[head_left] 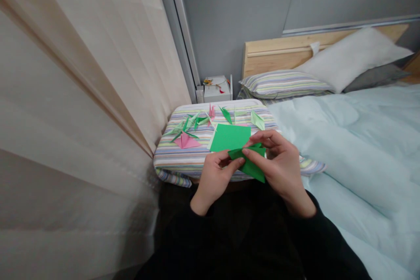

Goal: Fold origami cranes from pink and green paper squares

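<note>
A partly folded green paper (253, 168) is held up between both hands, just over the front edge of the cloth-covered table. My left hand (215, 175) pinches its left corner between thumb and fingers. My right hand (281, 164) grips the right side, thumb on the near face and fingers behind the top edge. Beyond the hands a flat green paper stack (230, 137) lies on the striped cloth (177, 156). Folded paper pieces lie around it: a pink one (187, 140), a pink crane (211, 113), a dark green one (226, 115) and a pale green one (257, 120).
More green folded cranes (197, 121) cluster at the table's left. A small white cabinet (216, 89) with little items stands behind the table. A beige curtain (98, 74) hangs on the left. To the right is a bed with a pale blue quilt (354, 140) and pillows (288, 83).
</note>
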Motion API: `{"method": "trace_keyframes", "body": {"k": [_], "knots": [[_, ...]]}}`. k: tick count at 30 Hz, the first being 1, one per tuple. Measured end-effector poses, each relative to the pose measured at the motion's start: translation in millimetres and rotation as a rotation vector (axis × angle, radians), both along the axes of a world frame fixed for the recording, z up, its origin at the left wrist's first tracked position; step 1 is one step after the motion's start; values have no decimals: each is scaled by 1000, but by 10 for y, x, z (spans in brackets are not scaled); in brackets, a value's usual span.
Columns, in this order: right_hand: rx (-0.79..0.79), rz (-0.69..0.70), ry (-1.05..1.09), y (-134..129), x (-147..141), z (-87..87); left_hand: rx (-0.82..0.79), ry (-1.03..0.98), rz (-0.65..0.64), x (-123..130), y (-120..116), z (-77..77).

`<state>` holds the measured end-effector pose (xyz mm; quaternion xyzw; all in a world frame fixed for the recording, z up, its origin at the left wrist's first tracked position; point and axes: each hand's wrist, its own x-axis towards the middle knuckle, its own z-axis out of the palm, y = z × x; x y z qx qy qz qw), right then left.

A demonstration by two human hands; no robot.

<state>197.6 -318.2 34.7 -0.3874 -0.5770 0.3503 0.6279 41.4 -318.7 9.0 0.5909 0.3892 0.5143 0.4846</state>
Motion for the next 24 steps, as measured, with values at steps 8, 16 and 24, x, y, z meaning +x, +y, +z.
{"method": "trace_keyframes", "body": {"k": [8,16,24], "knots": [[-6,-34,-11,38,74,-16,-62,-51,123,-16,23,-39],[8,-72,-14,50,75,-25,-131,-136,86,-16,10,-94],[-7,-67,-23,38,49,-32,-196,-286,37,118,-52,-135]]}}
